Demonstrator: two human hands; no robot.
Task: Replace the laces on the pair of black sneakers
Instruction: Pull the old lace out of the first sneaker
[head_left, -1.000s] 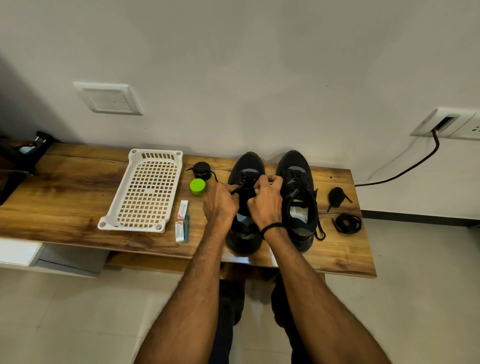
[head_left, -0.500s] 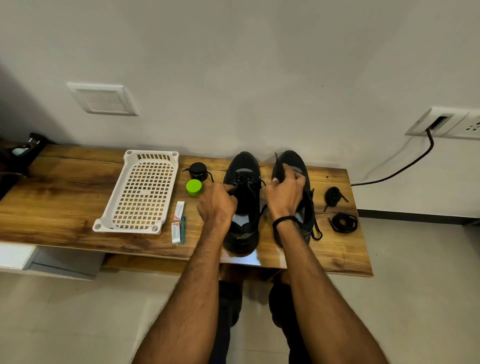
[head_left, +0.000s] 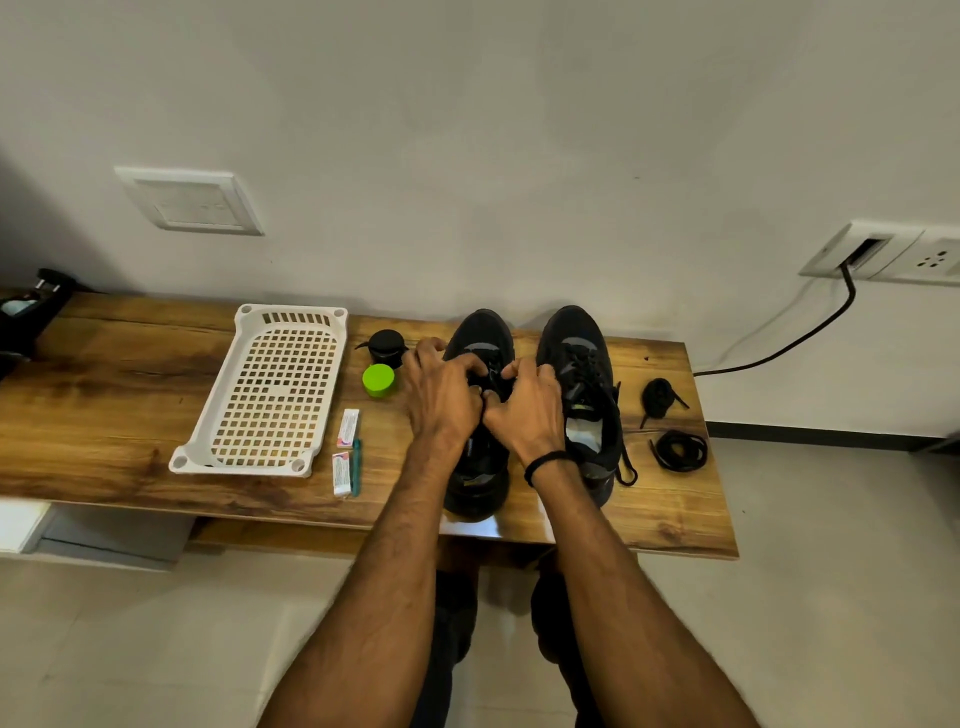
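Currently, left black mesh sneaker (head_left: 483, 332) stood on brown wooden bench (head_left: 104, 395) near rear edge, toe toward wall. Its black lace (head_left: 491, 382) pinched over tongue by curled fingers of left hand (head_left: 441, 400) and right hand (head_left: 524, 410). Right black mesh sneaker (head_left: 571, 332) stood just beside, laced, ends hanging untied. Coiled black lace (head_left: 680, 439) and bunched black lace (head_left: 658, 397) laid near right edge. Judged: left shoe's lacing under way; tightening and tying of both shoes not yet done.

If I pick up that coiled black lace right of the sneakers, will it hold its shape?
Probably not: the coiled lace looks thin and soft, so it would likely sag and unwind. It seems light, and lying flat, it shouldn't roll.
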